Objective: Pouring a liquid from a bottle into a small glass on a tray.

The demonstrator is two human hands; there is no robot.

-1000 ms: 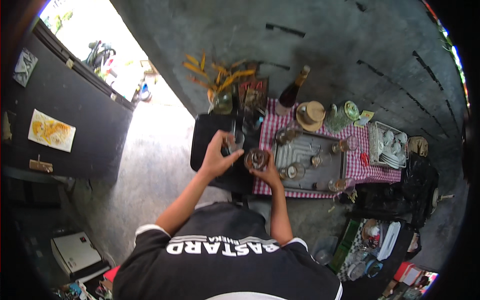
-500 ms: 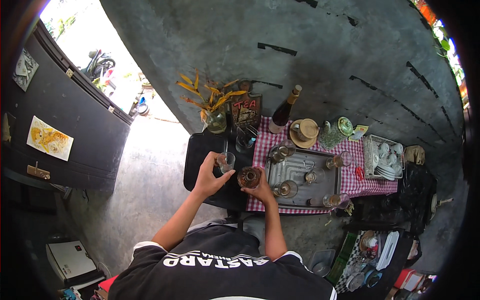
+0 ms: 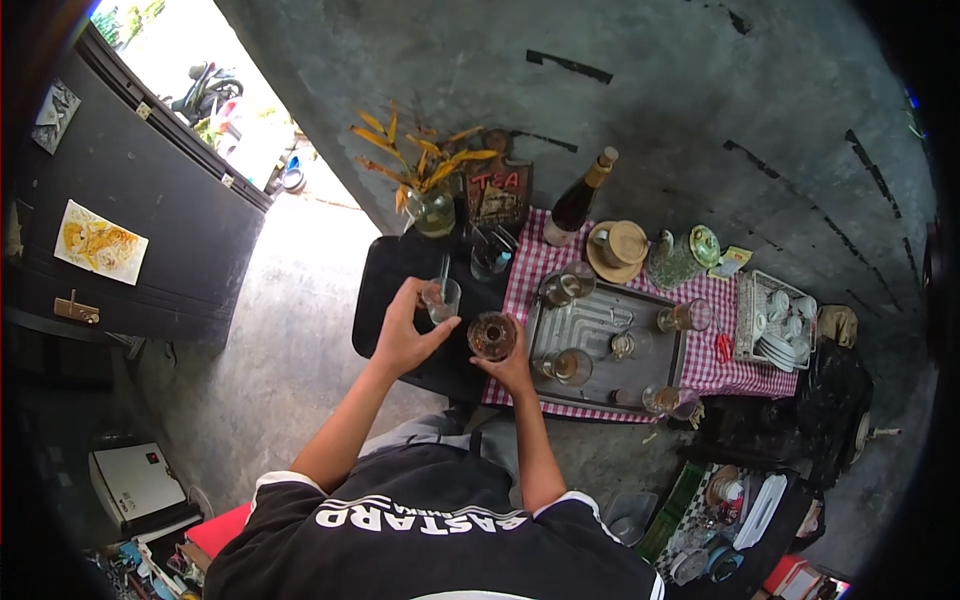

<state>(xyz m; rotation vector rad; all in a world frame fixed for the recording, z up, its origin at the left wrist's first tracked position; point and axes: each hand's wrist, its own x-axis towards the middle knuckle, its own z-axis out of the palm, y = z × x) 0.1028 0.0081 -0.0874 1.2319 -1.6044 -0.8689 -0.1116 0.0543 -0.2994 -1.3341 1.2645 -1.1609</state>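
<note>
Left hand [image 3: 398, 338]: fingers grasping a clear glass [image 3: 442, 302], held over the black surface [image 3: 383, 285]. Right hand [image 3: 512, 368]: fingers wrapped around a brown jar [image 3: 491, 337], just beside the glass and left of the metal tray [image 3: 583, 318]. Glassware [image 3: 569, 367] occupies the tray, which rests on a checked cloth [image 3: 524, 268]; a bottle [image 3: 573, 212] stands behind.

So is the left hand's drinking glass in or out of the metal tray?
Out: the left hand holds the drinking glass left of the metal tray.
</note>
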